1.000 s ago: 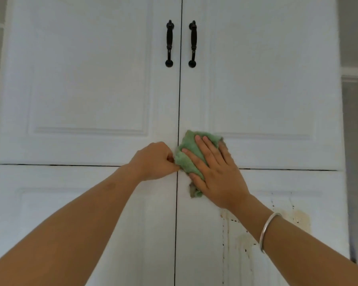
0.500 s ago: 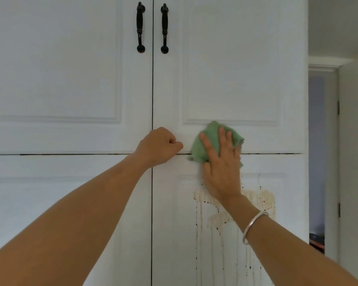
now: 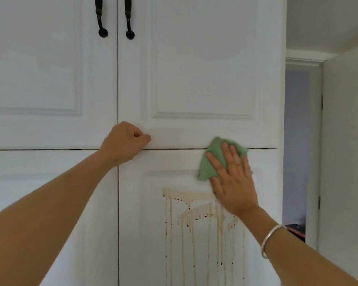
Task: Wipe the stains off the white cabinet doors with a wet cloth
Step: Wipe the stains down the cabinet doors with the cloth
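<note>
Four white panelled cabinet doors fill the view. On the lower right door [image 3: 132, 223] a brown stain [image 3: 194, 211] runs down in several drip lines. My right hand [image 3: 232, 180] lies flat with fingers spread, pressing a green cloth [image 3: 210, 162] against the top of that door, just above the stain and across the seam to the upper right door [image 3: 194, 69]. My left hand [image 3: 123, 143] is a closed fist resting on the seam near the centre gap, holding nothing that I can see.
Two black handles [image 3: 100, 19] hang on the upper doors at the centre gap. A silver bangle [image 3: 272, 237] circles my right wrist. Right of the cabinet stands an open doorway [image 3: 296, 151] and a white wall.
My right hand has slid the green cloth rightward and slightly down along the seam, away from my left fist. The view has dropped and shifted right, showing more of the stain.
</note>
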`<state>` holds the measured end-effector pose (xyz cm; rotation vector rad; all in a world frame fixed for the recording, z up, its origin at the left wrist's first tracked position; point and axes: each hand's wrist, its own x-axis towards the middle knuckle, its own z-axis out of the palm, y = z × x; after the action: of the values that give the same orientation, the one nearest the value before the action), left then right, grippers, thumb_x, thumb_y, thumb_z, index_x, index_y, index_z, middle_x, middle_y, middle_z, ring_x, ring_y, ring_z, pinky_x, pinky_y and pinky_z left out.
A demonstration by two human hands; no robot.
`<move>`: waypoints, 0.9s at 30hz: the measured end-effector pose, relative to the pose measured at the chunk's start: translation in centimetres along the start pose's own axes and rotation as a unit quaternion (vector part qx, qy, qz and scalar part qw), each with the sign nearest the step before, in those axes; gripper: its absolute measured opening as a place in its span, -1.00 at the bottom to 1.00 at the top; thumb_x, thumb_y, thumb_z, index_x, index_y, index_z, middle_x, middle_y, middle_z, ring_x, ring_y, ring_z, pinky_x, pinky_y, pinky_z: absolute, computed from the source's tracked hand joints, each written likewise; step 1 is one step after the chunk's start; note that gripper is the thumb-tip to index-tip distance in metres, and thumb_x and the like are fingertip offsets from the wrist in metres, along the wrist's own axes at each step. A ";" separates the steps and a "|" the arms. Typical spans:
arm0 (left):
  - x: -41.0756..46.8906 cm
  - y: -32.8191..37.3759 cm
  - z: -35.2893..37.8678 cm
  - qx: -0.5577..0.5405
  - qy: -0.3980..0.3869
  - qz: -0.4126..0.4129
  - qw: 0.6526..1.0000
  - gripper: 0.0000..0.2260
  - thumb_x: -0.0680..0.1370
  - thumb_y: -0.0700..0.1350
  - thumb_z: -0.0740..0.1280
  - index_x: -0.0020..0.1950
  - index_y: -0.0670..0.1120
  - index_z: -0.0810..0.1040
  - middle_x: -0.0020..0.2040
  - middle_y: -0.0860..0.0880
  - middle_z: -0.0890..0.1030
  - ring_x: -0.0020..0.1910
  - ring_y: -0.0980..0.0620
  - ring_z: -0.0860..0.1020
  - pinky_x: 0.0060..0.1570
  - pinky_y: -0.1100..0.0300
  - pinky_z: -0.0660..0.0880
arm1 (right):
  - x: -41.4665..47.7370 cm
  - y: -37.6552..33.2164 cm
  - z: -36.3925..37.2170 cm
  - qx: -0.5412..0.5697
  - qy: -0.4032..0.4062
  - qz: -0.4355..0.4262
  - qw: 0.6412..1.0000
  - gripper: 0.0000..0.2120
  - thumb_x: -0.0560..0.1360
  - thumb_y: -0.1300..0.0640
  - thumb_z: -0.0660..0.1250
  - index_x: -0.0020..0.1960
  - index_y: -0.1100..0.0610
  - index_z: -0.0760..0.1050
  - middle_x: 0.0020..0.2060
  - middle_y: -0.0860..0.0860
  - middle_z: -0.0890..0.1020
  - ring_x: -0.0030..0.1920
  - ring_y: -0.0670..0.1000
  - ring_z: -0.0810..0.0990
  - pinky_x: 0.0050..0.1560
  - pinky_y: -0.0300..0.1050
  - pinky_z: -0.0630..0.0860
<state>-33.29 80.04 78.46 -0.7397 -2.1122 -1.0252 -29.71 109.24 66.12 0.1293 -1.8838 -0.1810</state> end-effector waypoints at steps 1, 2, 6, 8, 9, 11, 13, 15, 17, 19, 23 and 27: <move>-0.1 0.1 0.2 0.004 0.005 -0.003 1.000 -0.63 0.48 -0.15 0.30 -0.50 -0.11 0.29 -0.55 -0.04 0.32 -0.60 0.04 0.30 -0.40 0.22 0.32 | -0.6 1.3 -0.2 0.004 -0.002 0.030 1.000 -0.42 0.58 -0.06 0.04 0.57 -0.08 0.01 0.57 0.11 0.01 0.57 0.13 -0.07 0.49 0.30 0.01; -0.2 0.1 0.2 0.008 0.012 -0.006 1.000 -0.63 0.49 -0.15 0.31 -0.50 -0.12 0.30 -0.55 -0.04 0.32 -0.59 0.03 0.31 -0.40 0.22 0.32 | -0.9 2.1 -0.4 0.008 -0.003 0.055 0.998 -0.42 0.57 -0.04 0.04 0.57 -0.07 0.02 0.57 0.13 0.00 0.57 0.14 -0.07 0.48 0.32 0.03; -0.7 0.5 0.6 0.011 0.038 -0.019 0.999 -0.63 0.50 -0.13 0.31 -0.48 -0.14 0.32 -0.53 -0.08 0.34 -0.54 -0.02 0.33 -0.36 0.18 0.34 | -1.0 1.0 -0.4 0.064 0.015 0.192 0.979 -0.38 0.53 0.02 0.02 0.58 -0.01 0.03 0.57 0.18 -0.06 0.56 0.17 -0.15 0.47 0.37 -0.04; -0.7 0.7 0.4 0.008 0.029 -0.028 0.999 -0.65 0.50 -0.14 0.31 -0.46 -0.18 0.34 -0.52 -0.10 0.33 -0.54 -0.02 0.31 -0.38 0.19 0.32 | -0.6 -1.6 0.0 0.093 0.025 0.232 0.968 -0.36 0.53 0.03 0.03 0.59 0.03 0.00 0.56 0.20 -0.10 0.56 0.20 -0.17 0.47 0.37 -0.08; -0.6 0.9 0.4 0.007 0.024 -0.034 0.999 -0.65 0.50 -0.16 0.31 -0.45 -0.20 0.35 -0.53 -0.09 0.32 -0.55 -0.01 0.29 -0.41 0.21 0.30 | -0.5 -2.8 0.1 0.095 0.021 0.214 0.972 -0.36 0.54 0.03 0.04 0.59 0.04 -0.01 0.56 0.22 -0.10 0.56 0.21 -0.17 0.47 0.38 -0.09; -0.4 1.1 0.2 0.004 0.013 -0.042 0.999 -0.67 0.50 -0.18 0.30 -0.45 -0.21 0.36 -0.53 -0.09 0.30 -0.57 0.02 0.26 -0.46 0.25 0.27 | -0.4 -5.1 0.5 0.071 0.007 0.139 0.988 -0.37 0.55 0.01 0.05 0.59 0.03 0.00 0.56 0.22 -0.04 0.56 0.20 -0.12 0.48 0.36 -0.08; -0.4 1.3 0.2 0.009 0.010 -0.051 0.999 -0.67 0.50 -0.19 0.29 -0.46 -0.20 0.35 -0.53 -0.08 0.28 -0.59 0.05 0.23 -0.50 0.27 0.24 | 0.0 -6.9 0.8 0.057 0.002 0.062 0.996 -0.39 0.55 -0.02 0.08 0.58 0.01 0.07 0.56 0.18 0.02 0.57 0.18 -0.05 0.50 0.32 -0.08; -0.4 1.5 0.3 0.013 0.015 -0.057 0.998 -0.67 0.49 -0.20 0.29 -0.46 -0.20 0.33 -0.55 -0.06 0.26 -0.62 0.09 0.21 -0.53 0.28 0.22 | 0.7 -8.5 0.9 0.069 0.000 -0.011 0.998 -0.40 0.55 -0.03 0.13 0.56 -0.01 0.13 0.56 0.13 0.06 0.57 0.12 -0.02 0.52 0.23 -0.11; -0.4 1.3 0.4 0.015 0.025 -0.061 0.998 -0.66 0.49 -0.19 0.30 -0.47 -0.19 0.32 -0.55 -0.06 0.25 -0.61 0.07 0.21 -0.50 0.25 0.21 | 1.5 -10.4 1.1 0.101 -0.011 -0.099 0.990 -0.44 0.56 -0.05 0.15 0.55 -0.03 0.19 0.56 0.07 0.09 0.57 0.06 -0.01 0.54 0.15 -0.11; -0.4 1.1 0.5 0.008 0.029 -0.058 0.998 -0.66 0.49 -0.18 0.30 -0.47 -0.18 0.31 -0.53 -0.08 0.25 -0.56 0.03 0.21 -0.46 0.22 0.21 | 2.1 -12.4 1.5 0.105 -0.029 -0.184 0.977 -0.48 0.59 -0.07 0.12 0.54 -0.04 0.21 0.56 0.03 0.10 0.57 0.02 -0.01 0.54 0.11 -0.08; -0.5 1.1 0.2 0.002 0.016 -0.048 0.999 -0.64 0.50 -0.16 0.31 -0.47 -0.18 0.34 -0.56 -0.04 0.28 -0.58 0.05 0.24 -0.46 0.23 0.26 | 1.2 -15.2 2.7 0.079 -0.050 -0.246 0.965 -0.51 0.63 -0.06 0.06 0.55 -0.03 0.18 0.57 0.02 0.09 0.57 0.01 -0.01 0.55 0.08 -0.05; -0.4 0.9 0.1 -0.005 -0.002 -0.042 0.999 -0.67 0.51 -0.13 0.30 -0.44 -0.18 0.40 -0.55 -0.03 0.31 -0.58 0.05 0.28 -0.41 0.22 0.30 | -1.1 -14.8 3.9 0.047 -0.065 -0.329 0.941 -0.51 0.64 -0.06 0.05 0.56 -0.05 0.14 0.57 0.00 0.07 0.57 0.01 -0.02 0.55 0.07 -0.03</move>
<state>-32.38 80.52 78.52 -0.6623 -2.1602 -1.0798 -33.09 95.11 61.09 0.8331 -1.9193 -0.5658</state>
